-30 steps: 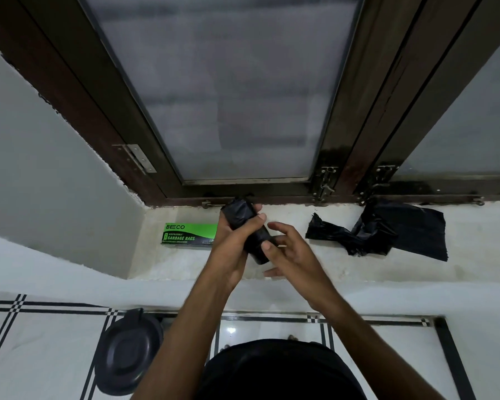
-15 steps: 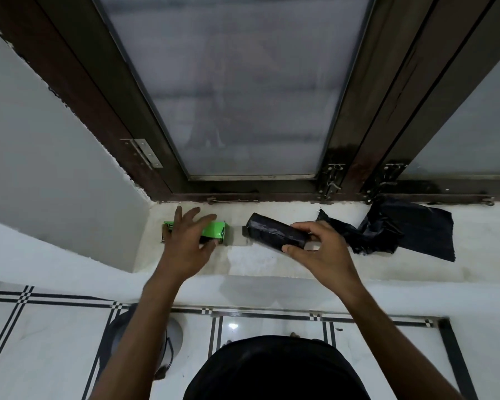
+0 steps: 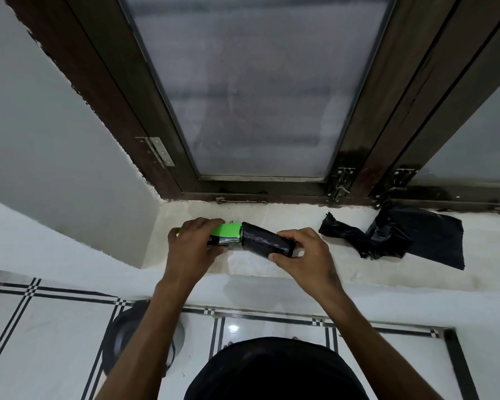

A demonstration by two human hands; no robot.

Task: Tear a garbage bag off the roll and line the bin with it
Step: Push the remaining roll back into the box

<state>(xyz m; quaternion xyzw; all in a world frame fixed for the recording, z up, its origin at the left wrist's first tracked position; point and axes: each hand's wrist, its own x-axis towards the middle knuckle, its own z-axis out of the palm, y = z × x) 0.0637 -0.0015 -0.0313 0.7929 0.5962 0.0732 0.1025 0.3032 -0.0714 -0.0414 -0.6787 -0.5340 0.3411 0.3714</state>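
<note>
**Roll going back into its box, torn bag waiting on the sill**

The left hand (image 3: pixel 189 249) grips the green box (image 3: pixel 227 233) from above, fingers curled round it, holding it down on the sill (image 3: pixel 272 267). The right hand (image 3: pixel 303 255) pinches the far end of the black roll (image 3: pixel 267 239) between thumb and fingers, with the roll's near end touching the box's open mouth. Whether that end is already inside the mouth cannot be told.

1 loose black bag (image 3: pixel 401 238) lies crumpled and part unfolded on the sill, well to the right of both hands, near the window frame (image 3: pixel 358 157). A dark round shape on the floor (image 3: pixel 139 339), mostly hidden by the left arm, may be the bin or its lid; it is too covered to say.

Judged from this, the tearing looks done and lining is still ahead. Risks:

- The roll looks about as wide as the box mouth, so a skewed push could buckle the cardboard or snag.
- A loose outer layer could catch on the edge and unwind.
- The light bag could slide off the sill if an arm brushes it.
</note>
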